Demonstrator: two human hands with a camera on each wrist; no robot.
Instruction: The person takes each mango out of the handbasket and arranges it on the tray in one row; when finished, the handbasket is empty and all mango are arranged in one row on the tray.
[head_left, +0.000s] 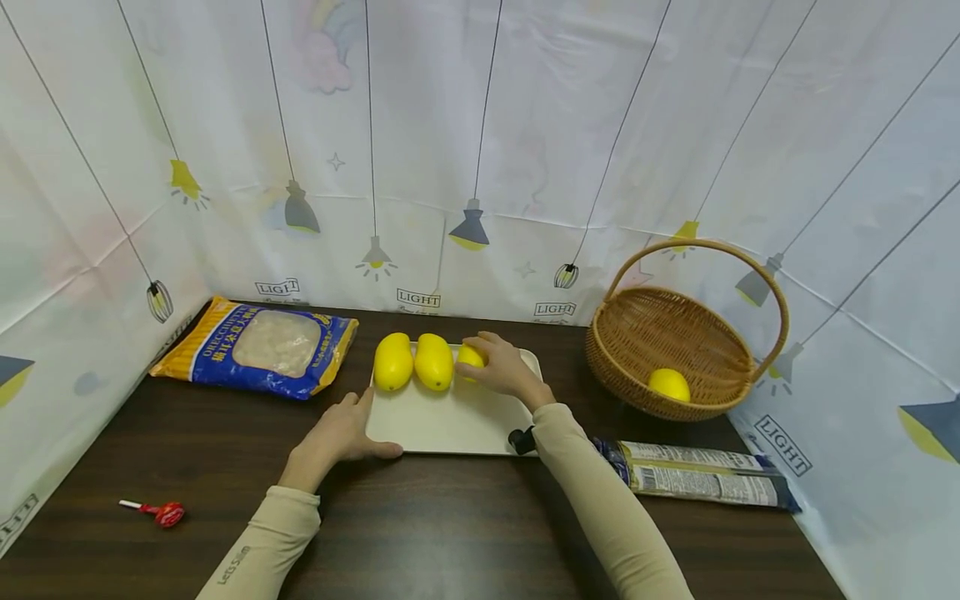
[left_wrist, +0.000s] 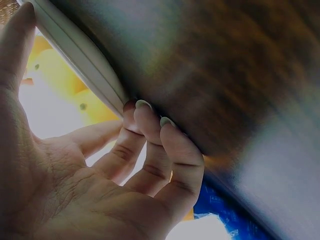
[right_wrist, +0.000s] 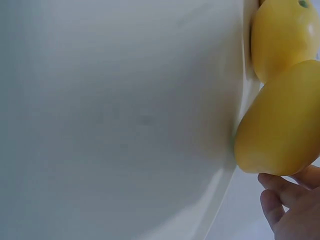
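A cream rectangular tray (head_left: 450,425) lies on the dark table. Two yellow mangoes stand side by side along its far left, the left mango (head_left: 393,362) and the middle mango (head_left: 434,362). My right hand (head_left: 504,364) holds a third yellow mango (head_left: 471,361) at the tray's far side, partly covered by the fingers. In the right wrist view, fingertips of the right hand (right_wrist: 295,205) touch the end of this mango (right_wrist: 280,125). My left hand (head_left: 341,433) rests at the tray's near left corner, thumb spread along the front edge. Its bent fingers touch the tray rim (left_wrist: 82,65).
Right of the tray stands a wicker basket (head_left: 637,325) with a yellow fruit (head_left: 669,384) inside. A long pasta packet (head_left: 705,473) lies in front of it. At the left are an orecchiette bag (head_left: 262,346) and a red lollipop (head_left: 168,514). A printed curtain (head_left: 420,167) hangs behind.
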